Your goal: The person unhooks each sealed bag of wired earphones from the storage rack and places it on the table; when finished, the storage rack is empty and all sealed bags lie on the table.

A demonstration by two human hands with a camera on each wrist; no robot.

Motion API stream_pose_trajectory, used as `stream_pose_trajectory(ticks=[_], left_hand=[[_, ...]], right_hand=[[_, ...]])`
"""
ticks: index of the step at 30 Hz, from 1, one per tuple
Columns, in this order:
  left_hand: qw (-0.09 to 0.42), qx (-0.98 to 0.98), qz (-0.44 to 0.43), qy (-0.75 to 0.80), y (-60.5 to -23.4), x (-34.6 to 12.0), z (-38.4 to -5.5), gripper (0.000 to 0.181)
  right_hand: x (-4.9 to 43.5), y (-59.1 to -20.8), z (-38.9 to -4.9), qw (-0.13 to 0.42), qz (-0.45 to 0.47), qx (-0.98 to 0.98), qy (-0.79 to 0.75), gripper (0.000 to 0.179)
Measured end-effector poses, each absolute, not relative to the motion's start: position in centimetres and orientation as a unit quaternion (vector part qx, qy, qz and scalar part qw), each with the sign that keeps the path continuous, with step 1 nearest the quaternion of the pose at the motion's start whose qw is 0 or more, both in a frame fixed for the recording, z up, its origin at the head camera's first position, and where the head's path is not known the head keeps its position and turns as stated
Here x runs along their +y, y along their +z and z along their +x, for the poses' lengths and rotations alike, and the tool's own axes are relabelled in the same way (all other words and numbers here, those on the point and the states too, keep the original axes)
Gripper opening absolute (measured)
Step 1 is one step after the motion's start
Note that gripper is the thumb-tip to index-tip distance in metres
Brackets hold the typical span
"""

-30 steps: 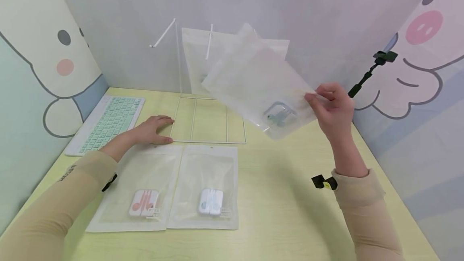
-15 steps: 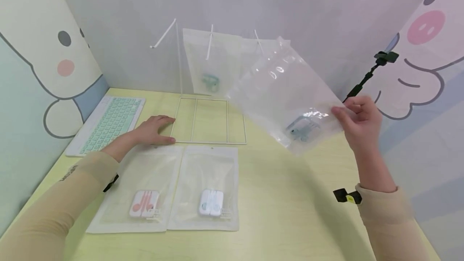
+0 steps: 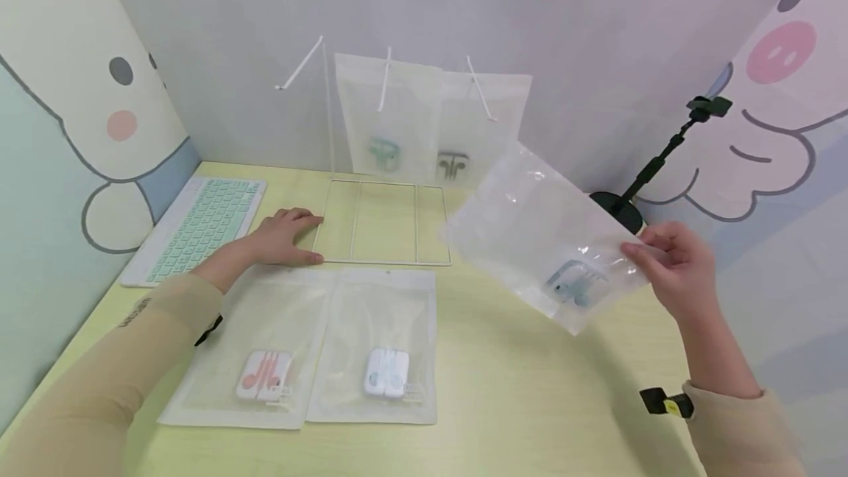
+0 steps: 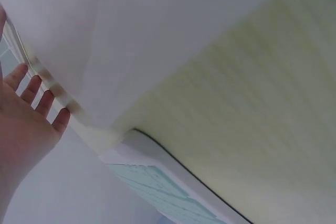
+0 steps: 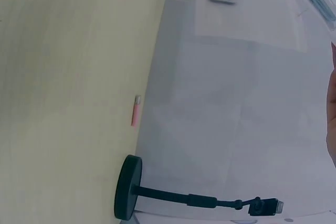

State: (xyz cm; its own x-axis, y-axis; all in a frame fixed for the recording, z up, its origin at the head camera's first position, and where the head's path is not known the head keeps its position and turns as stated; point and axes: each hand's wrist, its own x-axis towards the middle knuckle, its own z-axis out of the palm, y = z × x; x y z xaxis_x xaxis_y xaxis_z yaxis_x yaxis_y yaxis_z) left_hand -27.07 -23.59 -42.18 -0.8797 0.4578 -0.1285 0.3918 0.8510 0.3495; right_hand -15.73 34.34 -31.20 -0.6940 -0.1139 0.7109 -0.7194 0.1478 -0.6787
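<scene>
My right hand pinches the corner of a translucent zip bag with blue earphones inside, tilted above the table's right half. On the rack's left side, my left hand rests with fingers spread by the white wire display rack. Two bags hang on its prongs: a bag with teal earphones on the middle prong, and one with black earphones on the right. The left prong bears nothing. Flat in front lie a bag with pink earphones and a bag with white-cased earphones.
A white keyboard with mint keys lies at the left, beyond the left forearm. At the back right stands a black stand on a round base. The right wrist view has a small pink stick with a metal end near the back edge.
My right hand has drawn the blue-earphone bag rightward, down and away from the rack, uncovering the right prong and the bag with black earphones. The left hand stays put.
</scene>
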Motion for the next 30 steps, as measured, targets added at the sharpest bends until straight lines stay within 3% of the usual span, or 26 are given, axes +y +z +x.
stream_pose_trajectory(ticks=[10, 23, 30], left_hand=[[0.116, 0.954, 0.224, 0.159, -42.5, -23.4, -27.1, 0.09], [0.118, 0.956, 0.217, 0.158, -41.7, -23.0, -26.9, 0.091], [0.12, 0.956, 0.213, 0.159, -42.0, -23.1, -27.2, 0.092]], right_hand=[[35.2, -34.1, -13.6, 0.212, 0.182, -0.859, 0.429, 0.025], [35.3, -36.0, -13.5, 0.116, 0.151, -0.921, 0.339, 0.017], [35.6, -35.7, -13.2, 0.025, 0.115, -0.949, 0.293, 0.03]])
